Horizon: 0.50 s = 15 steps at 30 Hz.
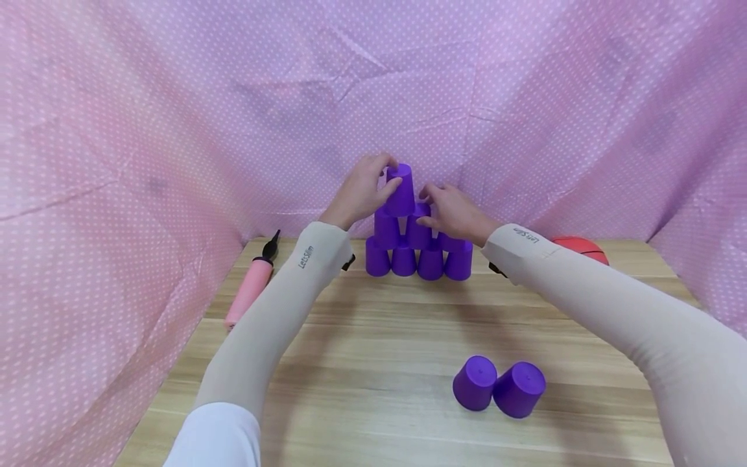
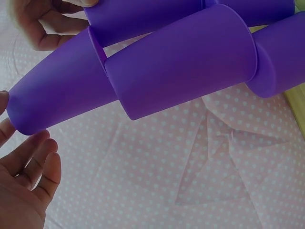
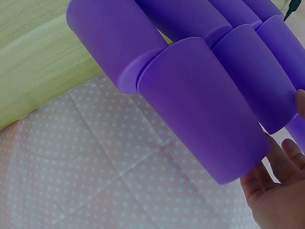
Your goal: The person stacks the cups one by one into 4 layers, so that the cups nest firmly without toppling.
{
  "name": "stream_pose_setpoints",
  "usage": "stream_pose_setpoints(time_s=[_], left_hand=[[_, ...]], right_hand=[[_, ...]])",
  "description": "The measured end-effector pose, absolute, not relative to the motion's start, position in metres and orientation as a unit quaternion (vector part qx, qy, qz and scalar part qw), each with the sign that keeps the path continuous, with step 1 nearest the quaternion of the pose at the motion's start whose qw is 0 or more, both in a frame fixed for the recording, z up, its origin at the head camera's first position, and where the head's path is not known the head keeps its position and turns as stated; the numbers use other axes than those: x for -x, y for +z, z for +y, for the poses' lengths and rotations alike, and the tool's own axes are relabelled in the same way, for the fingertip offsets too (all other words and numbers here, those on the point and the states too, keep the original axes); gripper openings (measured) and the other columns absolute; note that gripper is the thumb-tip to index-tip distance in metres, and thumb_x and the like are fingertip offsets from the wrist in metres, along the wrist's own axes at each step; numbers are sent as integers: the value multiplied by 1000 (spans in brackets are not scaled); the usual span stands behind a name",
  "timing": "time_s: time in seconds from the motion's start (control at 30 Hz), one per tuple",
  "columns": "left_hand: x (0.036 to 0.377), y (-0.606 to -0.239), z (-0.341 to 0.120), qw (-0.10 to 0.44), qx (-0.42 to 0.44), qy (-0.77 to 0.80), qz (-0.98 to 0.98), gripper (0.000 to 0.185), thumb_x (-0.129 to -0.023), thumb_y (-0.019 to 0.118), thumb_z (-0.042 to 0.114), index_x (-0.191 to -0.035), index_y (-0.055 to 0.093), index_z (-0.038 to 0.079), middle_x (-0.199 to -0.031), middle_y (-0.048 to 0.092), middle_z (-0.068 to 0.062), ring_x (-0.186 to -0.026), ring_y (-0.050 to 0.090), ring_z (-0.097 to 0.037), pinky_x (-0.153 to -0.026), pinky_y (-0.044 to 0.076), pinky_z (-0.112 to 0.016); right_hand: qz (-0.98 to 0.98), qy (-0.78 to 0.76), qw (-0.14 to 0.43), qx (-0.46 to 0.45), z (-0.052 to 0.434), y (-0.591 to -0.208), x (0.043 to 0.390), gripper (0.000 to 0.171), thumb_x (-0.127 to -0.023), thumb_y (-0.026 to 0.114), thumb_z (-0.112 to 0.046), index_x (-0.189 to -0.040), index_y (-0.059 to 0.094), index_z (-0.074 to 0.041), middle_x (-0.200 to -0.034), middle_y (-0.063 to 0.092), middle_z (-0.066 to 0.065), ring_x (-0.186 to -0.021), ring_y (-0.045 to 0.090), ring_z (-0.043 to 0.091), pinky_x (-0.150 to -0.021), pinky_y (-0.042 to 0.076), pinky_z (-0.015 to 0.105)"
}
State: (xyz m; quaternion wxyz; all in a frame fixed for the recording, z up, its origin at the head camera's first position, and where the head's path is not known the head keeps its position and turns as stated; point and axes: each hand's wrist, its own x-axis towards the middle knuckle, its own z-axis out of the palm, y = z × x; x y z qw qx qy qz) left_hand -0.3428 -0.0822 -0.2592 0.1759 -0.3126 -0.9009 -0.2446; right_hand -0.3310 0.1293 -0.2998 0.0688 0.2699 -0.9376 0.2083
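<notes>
Upside-down purple cups form a stepped stack at the back of the table, with several in the bottom row [image 1: 404,261] and three in the second row. A single cup [image 1: 401,198] stands at the top left, across two second-row cups. My left hand [image 1: 363,189] pinches this cup near its closed end, thumb in front; its rim meets the second-row cup [image 2: 181,62] in the left wrist view. To the right, my right hand [image 1: 459,211] is beside the second row, fingers loosely bent around the end of the right cup [image 3: 200,109]. Contact there is unclear.
Two more upside-down purple cups, a left one [image 1: 474,384] and a right one [image 1: 519,390], stand side by side near the front. A pink hand pump [image 1: 251,290] lies at left. A red ball [image 1: 580,248] sits back right. Dotted pink cloth [image 1: 303,117] hangs behind.
</notes>
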Motion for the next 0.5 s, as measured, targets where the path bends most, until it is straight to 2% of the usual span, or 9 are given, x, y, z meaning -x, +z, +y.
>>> stream_pose_setpoints(time_s=[0.1, 0.23, 0.37, 0.5], left_hand=[[340, -259, -84, 174, 305, -248, -903, 28, -94, 58, 26, -118, 55, 10, -114, 57, -5, -107, 49, -22, -89, 40, -33], [332, -260, -86, 231, 304, -266, -885, 27, -93, 60, 23, -116, 57, 8, -116, 57, -5, -113, 46, -21, -94, 37, -31], [314, -263, -83, 307, 341, -298, -837, 22, -89, 62, 15, -106, 59, 1, -104, 58, -9, -101, 49, -25, -90, 38, -30], [289, -269, -79, 319, 390, -301, -809, 20, -88, 63, 14, -101, 59, -1, -96, 58, -10, -92, 50, -26, -84, 39, -32]], right_hand=[[-936, 216, 60, -270, 130, -298, 330, 49, -83, 74, -24, -120, 50, -2, -117, 59, 20, -108, 51, 37, -91, 42, 48], [-932, 225, 65, -277, 135, -290, 325, 49, -84, 73, -20, -121, 49, 2, -119, 57, 24, -109, 51, 40, -91, 43, 49], [-927, 228, 89, -284, 147, -279, 314, 48, -84, 73, -17, -120, 51, 6, -119, 56, 25, -111, 50, 41, -94, 40, 50], [-916, 227, 123, -307, 162, -275, 298, 45, -83, 74, -15, -117, 53, 5, -116, 57, 23, -110, 50, 40, -94, 40, 50]])
